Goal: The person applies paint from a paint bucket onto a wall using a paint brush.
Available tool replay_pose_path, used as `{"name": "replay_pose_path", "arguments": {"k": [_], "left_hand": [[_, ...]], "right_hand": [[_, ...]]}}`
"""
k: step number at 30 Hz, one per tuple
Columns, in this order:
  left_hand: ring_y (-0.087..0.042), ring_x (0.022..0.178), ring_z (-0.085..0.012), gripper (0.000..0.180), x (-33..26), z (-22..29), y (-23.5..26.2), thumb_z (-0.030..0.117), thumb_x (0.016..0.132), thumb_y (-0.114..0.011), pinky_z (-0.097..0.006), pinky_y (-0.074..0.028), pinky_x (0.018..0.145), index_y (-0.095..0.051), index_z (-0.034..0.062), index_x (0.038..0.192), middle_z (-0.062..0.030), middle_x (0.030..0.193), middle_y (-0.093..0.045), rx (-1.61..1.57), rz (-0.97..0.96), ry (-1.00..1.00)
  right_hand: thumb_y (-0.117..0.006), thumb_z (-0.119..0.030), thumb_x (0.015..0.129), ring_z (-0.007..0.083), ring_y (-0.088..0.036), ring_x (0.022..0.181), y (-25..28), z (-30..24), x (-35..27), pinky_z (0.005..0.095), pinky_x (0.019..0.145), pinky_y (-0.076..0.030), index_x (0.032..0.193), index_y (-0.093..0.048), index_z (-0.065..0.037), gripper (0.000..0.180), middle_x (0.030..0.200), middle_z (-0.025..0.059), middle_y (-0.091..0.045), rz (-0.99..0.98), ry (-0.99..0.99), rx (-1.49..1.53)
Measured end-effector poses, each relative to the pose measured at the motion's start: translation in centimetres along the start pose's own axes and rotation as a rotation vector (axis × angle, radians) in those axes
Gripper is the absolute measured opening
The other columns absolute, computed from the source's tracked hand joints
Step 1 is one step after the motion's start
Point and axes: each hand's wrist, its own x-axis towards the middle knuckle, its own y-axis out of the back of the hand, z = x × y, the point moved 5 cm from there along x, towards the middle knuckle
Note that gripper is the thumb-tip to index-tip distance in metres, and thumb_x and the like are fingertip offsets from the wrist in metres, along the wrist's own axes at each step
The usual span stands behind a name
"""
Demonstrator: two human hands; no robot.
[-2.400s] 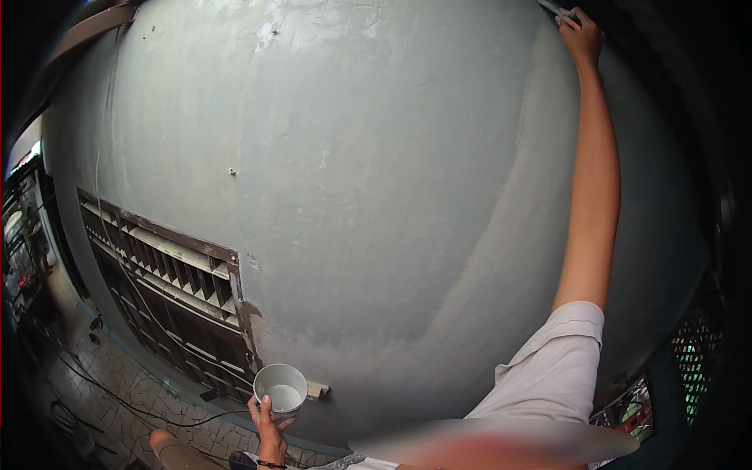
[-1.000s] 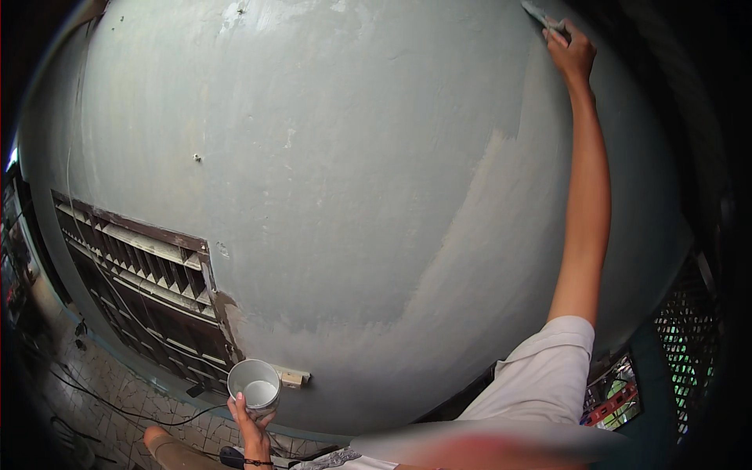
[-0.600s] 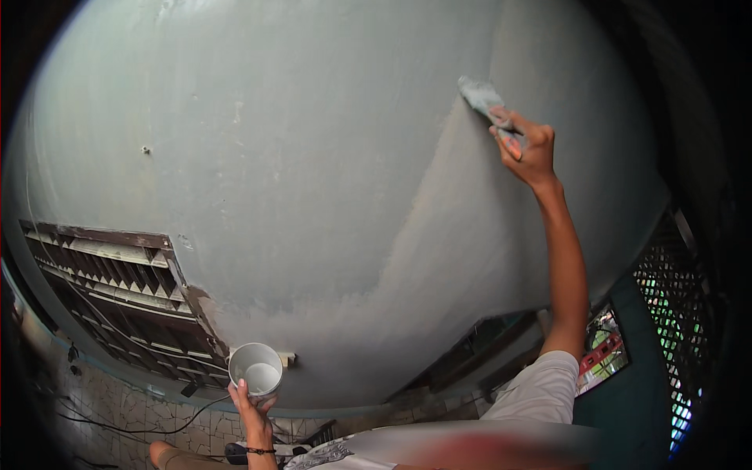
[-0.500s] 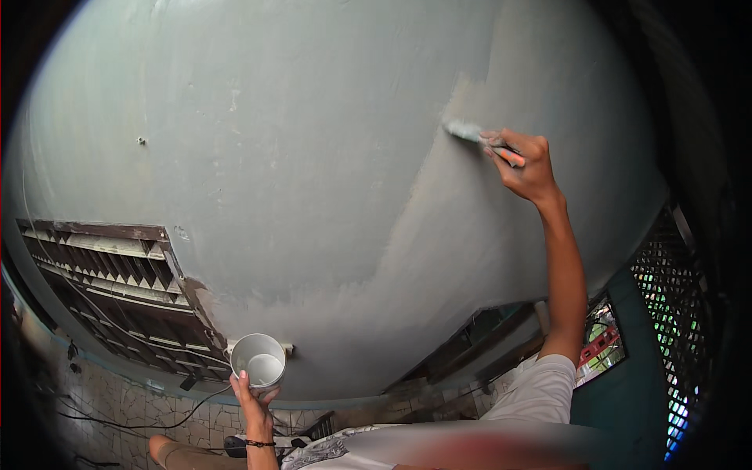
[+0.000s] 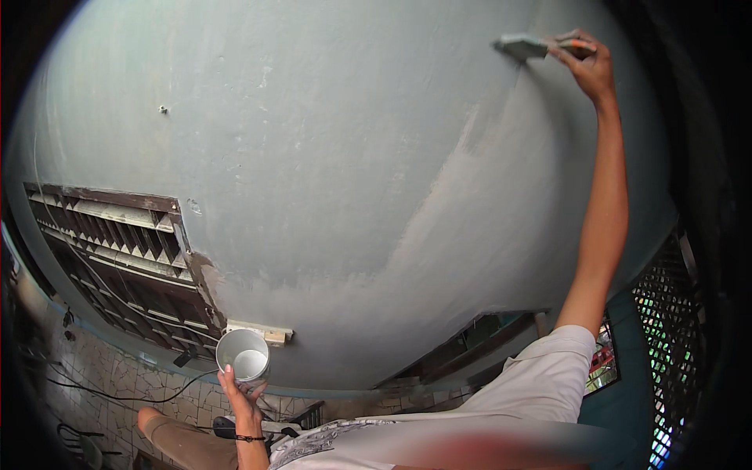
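High on the right, my right hand (image 5: 587,63) is closed around the handle of a paintbrush (image 5: 523,47), whose bristles point left against the wall (image 5: 337,172). Lower down, my left hand (image 5: 241,401) grips a pale grey paint cup (image 5: 243,356) from beneath. The cup's mouth faces me, and white paint shows at its bottom. A lighter, wet-looking band of paint runs diagonally down the wall from below the brush toward the lower middle.
A dark slatted window (image 5: 117,258) is set in the wall at left. Beside the cup sits a cream wall box (image 5: 262,332). A black cable (image 5: 133,403) trails over the tiled floor (image 5: 117,376). Lattice (image 5: 670,345) stands at the far right.
My right hand has moved the paintbrush up and to the right along the wall. My left hand still holds the cup, now slightly further left in view.
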Motion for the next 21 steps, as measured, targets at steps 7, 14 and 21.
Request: {"name": "replay_pose_path", "arguments": {"k": [7,14,21], "left_hand": [[-0.057,0.126,-0.0383,0.083,-0.3,0.6,-0.4,0.063,0.091,-0.063,-0.059,-0.058,0.088,-0.032,0.0185,0.154,-0.0160,0.148,-0.046,-0.028,-0.003,-0.059],[-0.059,0.122,-0.0380,0.081,-0.4,0.3,-0.2,0.062,0.091,-0.063,-0.059,-0.057,0.089,-0.033,0.0179,0.152,-0.0151,0.145,-0.048,-0.021,-0.008,-0.030],[-0.059,0.120,-0.0370,0.079,-0.2,0.7,0.8,0.063,0.091,-0.064,-0.057,-0.059,0.087,-0.035,0.0176,0.149,-0.0148,0.144,-0.048,0.025,-0.001,0.011]], "right_hand": [[-0.083,-0.002,0.084,0.0148,-0.066,0.067,-2.7,-4.5,1.7,0.0306,0.061,-0.051,0.087,-0.076,0.000,0.007,0.080,0.0065,-0.075,0.528,-0.143,-0.428],[-0.077,0.000,0.082,0.0310,-0.077,0.097,-14.9,-6.6,-16.5,0.0341,0.082,-0.060,0.120,-0.076,-0.007,0.038,0.112,0.0126,-0.078,0.510,0.088,-0.365],[-0.072,0.007,0.082,0.0341,-0.075,0.108,-20.6,-14.5,-30.8,0.0383,0.088,-0.062,0.110,-0.073,0.003,0.029,0.115,0.0156,-0.077,0.191,-0.037,-0.296]]}}
